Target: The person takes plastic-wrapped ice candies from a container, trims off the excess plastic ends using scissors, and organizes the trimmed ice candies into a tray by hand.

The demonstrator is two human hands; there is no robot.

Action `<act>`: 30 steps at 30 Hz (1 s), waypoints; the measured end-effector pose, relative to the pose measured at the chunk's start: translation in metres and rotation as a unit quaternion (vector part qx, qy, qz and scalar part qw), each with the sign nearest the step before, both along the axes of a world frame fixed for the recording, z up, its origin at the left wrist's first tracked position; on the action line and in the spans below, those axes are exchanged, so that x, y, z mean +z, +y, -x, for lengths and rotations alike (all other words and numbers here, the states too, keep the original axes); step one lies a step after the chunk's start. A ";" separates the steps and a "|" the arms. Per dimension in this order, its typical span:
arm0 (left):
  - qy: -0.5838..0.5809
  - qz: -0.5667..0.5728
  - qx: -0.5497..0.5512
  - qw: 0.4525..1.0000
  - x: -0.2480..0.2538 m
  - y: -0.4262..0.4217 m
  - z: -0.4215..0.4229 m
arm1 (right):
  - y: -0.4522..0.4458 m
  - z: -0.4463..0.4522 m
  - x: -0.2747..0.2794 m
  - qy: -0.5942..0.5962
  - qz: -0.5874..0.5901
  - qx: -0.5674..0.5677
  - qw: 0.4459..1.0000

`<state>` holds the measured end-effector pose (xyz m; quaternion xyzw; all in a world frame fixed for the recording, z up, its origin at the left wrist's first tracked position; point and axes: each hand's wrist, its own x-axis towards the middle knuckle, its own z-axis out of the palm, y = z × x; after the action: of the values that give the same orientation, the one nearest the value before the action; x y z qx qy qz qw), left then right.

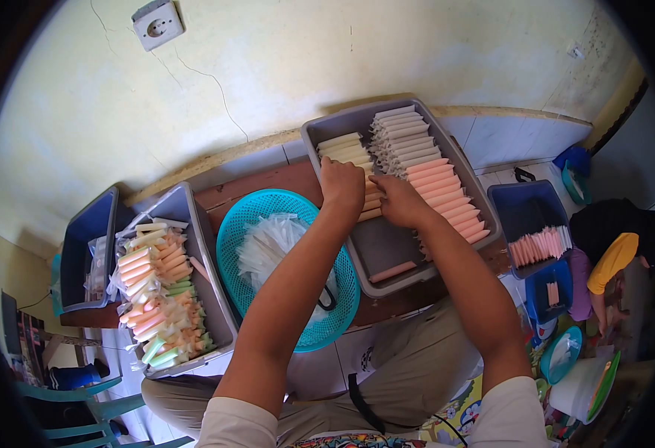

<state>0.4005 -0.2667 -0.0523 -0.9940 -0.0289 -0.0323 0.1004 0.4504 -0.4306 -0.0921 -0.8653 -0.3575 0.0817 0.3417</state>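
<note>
A large grey tray (368,290) holds rows of filled tubes: cream ones (340,142) at the upper left, whitish ones (402,131) at the upper right and pink ones (447,198) below those. Over the left row, my left hand (342,183) is closed at the tubes, its fingertips hidden behind the knuckles. My right hand (402,201) is beside it, fingers bent, index finger and thumb at the orange tubes (372,203); whether it grips one is unclear. A lone pink tube (392,272) lies at the tray's lower end.
A turquoise basket (226,231) of clear plastic bags (267,243) stands left of the tray. Farther left are a grey bin (223,321) of multicoloured tubes and a dark bin (81,246). At the right, another person (615,261) sits near blue bins (525,201) and a white bucket (577,392).
</note>
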 end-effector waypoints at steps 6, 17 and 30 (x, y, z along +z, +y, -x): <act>-0.040 -0.006 0.018 0.999 0.000 -0.002 0.005 | -0.002 0.003 0.006 -0.007 0.009 0.000 1.000; -0.259 0.173 -0.038 0.949 -0.007 0.008 0.020 | -0.003 0.016 0.029 -0.072 -0.024 -0.036 0.996; 0.059 0.045 -0.100 0.992 0.007 -0.003 0.035 | -0.012 0.023 0.013 -0.050 0.213 0.036 0.975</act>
<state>0.3651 -0.2697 -0.0455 -0.9956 0.0748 0.0182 0.0537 0.4277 -0.4426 -0.0793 -0.9076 -0.3796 0.1254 0.1283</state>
